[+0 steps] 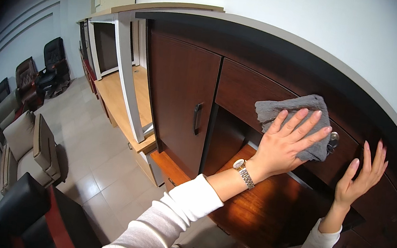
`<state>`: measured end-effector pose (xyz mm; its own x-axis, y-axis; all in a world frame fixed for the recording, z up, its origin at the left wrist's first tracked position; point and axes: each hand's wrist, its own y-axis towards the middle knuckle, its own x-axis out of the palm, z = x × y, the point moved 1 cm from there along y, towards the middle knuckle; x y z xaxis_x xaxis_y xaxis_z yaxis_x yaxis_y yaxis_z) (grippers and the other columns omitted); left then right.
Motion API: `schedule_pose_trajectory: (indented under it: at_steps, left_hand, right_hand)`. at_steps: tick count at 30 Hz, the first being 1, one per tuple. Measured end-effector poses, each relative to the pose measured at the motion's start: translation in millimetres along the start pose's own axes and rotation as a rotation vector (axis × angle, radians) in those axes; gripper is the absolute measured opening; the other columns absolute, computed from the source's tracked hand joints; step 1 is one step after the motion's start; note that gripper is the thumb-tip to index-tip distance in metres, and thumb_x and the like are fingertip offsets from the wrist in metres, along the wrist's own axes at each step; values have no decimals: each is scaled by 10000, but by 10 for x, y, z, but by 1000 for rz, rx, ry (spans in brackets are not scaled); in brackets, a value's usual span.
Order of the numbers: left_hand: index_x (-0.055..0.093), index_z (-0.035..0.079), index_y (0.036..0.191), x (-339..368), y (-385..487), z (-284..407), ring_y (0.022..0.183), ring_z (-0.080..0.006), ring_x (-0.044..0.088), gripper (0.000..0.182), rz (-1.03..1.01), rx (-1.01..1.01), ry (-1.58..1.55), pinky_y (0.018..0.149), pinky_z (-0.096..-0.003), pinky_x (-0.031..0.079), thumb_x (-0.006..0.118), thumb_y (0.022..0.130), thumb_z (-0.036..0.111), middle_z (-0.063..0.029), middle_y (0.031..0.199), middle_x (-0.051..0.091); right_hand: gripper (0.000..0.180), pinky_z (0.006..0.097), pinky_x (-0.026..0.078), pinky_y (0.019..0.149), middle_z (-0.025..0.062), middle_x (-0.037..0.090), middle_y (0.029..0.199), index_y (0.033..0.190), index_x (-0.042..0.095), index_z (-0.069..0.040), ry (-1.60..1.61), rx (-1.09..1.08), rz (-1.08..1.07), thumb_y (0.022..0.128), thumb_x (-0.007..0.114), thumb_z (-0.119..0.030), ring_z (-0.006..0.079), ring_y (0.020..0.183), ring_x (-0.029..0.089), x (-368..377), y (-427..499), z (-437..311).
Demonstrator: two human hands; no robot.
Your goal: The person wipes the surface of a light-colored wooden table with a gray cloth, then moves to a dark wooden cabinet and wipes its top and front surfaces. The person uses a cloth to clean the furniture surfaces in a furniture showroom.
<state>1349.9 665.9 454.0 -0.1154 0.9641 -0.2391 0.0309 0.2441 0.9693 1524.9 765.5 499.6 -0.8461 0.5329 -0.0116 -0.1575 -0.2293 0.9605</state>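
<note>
My left hand [286, 139], with a metal-band wristwatch [244, 173] on the wrist, lies flat with fingers spread over a grey cloth [315, 105]. It presses the cloth against the upper front panel [256, 81] of a dark brown wooden cabinet. A small round metal fitting [334, 136] shows just past the cloth's right edge. To the right, my right hand [360, 179] holds nothing; its fingers are apart and near the cabinet front, though contact is unclear. Below both hands is a glossy reddish-brown wooden desktop [248, 205]. Left of the cloth stands a shut cabinet door [179, 95] with a dark handle [196, 119].
A light wood desk unit [128, 88] with a white upright post [125, 61] adjoins on the left. Black and brown office chairs [54, 63], a beige armchair [35, 151] and a black-and-red seat [40, 208] stand on the tiled floor [102, 171]. A white wall [292, 8] rises behind the cabinet.
</note>
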Motion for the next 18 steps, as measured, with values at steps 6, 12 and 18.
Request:
schedule_pose_trajectory:
  at_steps: [6, 12, 18]
  left_hand:
    - [424, 384, 1398, -8, -85, -280, 1451, -214, 149, 939, -66, 71, 109, 1148, -533, 3, 811, 555, 233, 2, 1533, 299]
    - [431, 293, 1416, -165, -145, -754, 1450, -249, 160, 662, -63, -16, 160, 1157, -520, -1, 580, 777, 201, -74, 1551, 246]
    - [359, 136, 1454, -380, -105, -1420, 1435, -307, 185, 683, 126, -332, 128, 1152, -501, 88, 505, 789, 75, -108, 1547, 241]
  right_hand:
    - [361, 510, 223, 1102, 173, 511, 1356, 1231, 592, -40, 19, 54, -12, 915, 463, -158, 329, 1297, 431, 2, -49, 83]
    - [342, 514, 239, 1094, 178, 529, 1329, 1186, 627, -44, 18, 78, -39, 882, 504, -145, 319, 1267, 458, -23, -16, 51]
    - [329, 504, 276, 1071, 151, 563, 1271, 1166, 632, -88, -37, 108, 6, 855, 551, -162, 306, 1214, 498, 45, 26, 10]
